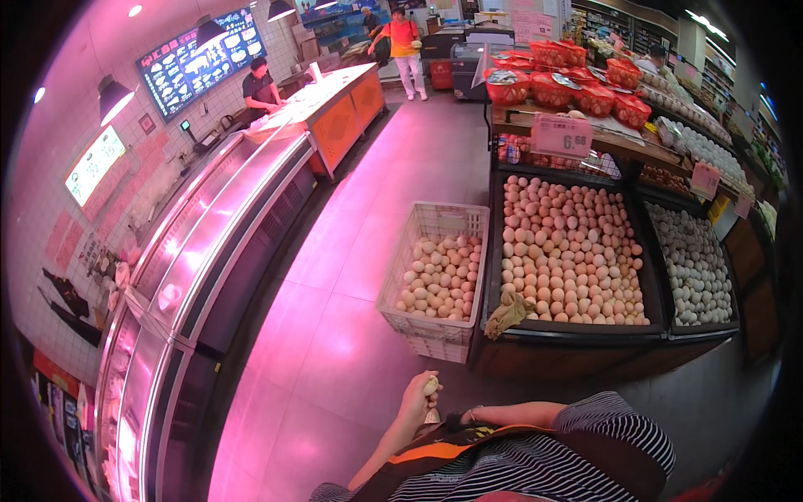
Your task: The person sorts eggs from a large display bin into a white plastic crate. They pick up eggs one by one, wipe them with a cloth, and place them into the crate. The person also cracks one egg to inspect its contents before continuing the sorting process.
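My left hand is raised in front of my body, its fingers closed around a pale egg. My right forearm bends across my waist, and my right hand is mostly hidden at the dark apron, so its grip cannot be made out. Beyond my hands stands a white plastic crate partly filled with light brown eggs. Right beside it is a black display bin with rows of brown eggs. A crumpled tan cloth lies over its near left corner.
A second bin of greyish eggs adjoins on the right. Red baskets stand on the shelf behind. A long glass-topped display counter runs along the left. One person works behind the far counter; another person stands in the aisle.
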A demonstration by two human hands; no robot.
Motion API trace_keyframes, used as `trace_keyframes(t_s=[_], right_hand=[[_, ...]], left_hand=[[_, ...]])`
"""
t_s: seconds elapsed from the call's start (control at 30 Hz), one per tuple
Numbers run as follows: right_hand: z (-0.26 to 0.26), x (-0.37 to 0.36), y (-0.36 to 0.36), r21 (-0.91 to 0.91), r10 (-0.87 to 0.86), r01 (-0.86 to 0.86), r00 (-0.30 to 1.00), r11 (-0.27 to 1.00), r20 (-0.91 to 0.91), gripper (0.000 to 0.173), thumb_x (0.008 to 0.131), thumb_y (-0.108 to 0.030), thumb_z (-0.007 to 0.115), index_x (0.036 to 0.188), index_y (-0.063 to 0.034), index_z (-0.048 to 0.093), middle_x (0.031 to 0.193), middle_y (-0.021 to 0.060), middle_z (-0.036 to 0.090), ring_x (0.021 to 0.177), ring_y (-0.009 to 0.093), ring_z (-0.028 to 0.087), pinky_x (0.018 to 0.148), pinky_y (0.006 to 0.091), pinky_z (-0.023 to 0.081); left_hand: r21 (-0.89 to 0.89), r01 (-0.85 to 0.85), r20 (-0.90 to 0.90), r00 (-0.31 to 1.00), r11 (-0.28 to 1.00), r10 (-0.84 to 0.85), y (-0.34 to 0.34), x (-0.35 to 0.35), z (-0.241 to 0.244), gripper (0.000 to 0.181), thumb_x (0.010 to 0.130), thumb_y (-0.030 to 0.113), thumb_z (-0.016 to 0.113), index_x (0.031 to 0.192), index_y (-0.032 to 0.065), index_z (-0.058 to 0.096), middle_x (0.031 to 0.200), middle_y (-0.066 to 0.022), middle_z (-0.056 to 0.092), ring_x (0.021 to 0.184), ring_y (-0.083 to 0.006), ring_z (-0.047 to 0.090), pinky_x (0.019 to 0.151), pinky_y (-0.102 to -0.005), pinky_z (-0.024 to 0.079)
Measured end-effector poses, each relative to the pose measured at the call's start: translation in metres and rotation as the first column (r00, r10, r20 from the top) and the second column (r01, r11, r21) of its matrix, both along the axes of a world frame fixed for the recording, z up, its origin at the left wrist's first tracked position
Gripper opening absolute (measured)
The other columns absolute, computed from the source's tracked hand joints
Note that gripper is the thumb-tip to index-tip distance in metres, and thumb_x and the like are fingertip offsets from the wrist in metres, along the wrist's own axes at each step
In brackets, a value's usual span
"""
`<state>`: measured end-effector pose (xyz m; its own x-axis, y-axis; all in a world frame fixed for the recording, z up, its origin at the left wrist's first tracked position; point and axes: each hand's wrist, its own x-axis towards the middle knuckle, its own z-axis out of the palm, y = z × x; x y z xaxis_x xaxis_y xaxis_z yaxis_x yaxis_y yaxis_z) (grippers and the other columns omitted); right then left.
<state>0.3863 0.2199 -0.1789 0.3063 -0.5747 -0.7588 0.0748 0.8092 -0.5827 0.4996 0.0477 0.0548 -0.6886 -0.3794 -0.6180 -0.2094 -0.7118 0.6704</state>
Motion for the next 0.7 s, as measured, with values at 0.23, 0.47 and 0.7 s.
trace_keyframes(t_s=[0.23, 0.47, 0.7], right_hand=[[-0.026, 0.011, -0.007, 0.168, -0.216, 0.198, 0.972, 0.966, 0.09, 0.025, 0.082, -0.016, 0.069, 0.107, -0.011, 0.075, 0.096, 0.0074, 0.072, 0.085, 0.021, 0.067, 0.078, 0.0387, 0.054], [-0.026, 0.01, -0.011, 0.211, -0.211, 0.189, 0.974, 0.959, 0.085, 0.026, 0.081, -0.014, 0.07, 0.106, -0.0115, 0.075, 0.095, 0.0077, 0.073, 0.085, 0.02, 0.067, 0.077, 0.0388, 0.055], [0.001, 0.014, -0.023, 0.142, -0.041, 0.041, 0.999, 0.989, -0.001, 0.027, 0.082, -0.013, 0.068, 0.108, -0.0084, 0.074, 0.098, 0.0105, 0.072, 0.09, 0.022, 0.068, 0.08, 0.0399, 0.054]], left_hand=[[0.042, -0.05, -0.017, 0.999, 0.998, 0.05, -0.04, 0.043, -0.027, 0.035, 0.105, 0.039, 0.051, 0.122, 0.01, 0.061, 0.09, -0.0066, 0.064, 0.066, -0.0109, 0.051, 0.057, -0.0268, 0.04], [0.132, -0.019, -0.072, 0.997, 0.991, 0.029, -0.047, 0.046, -0.04, 0.03, 0.106, 0.036, 0.053, 0.12, 0.0111, 0.061, 0.088, -0.0071, 0.065, 0.062, -0.0102, 0.051, 0.053, -0.0241, 0.039], [0.143, 0.03, -0.023, 0.999, 0.989, -0.027, -0.037, 0.045, -0.043, 0.031, 0.106, 0.037, 0.051, 0.121, 0.011, 0.061, 0.089, -0.0063, 0.065, 0.064, -0.0098, 0.051, 0.055, -0.0244, 0.041]])
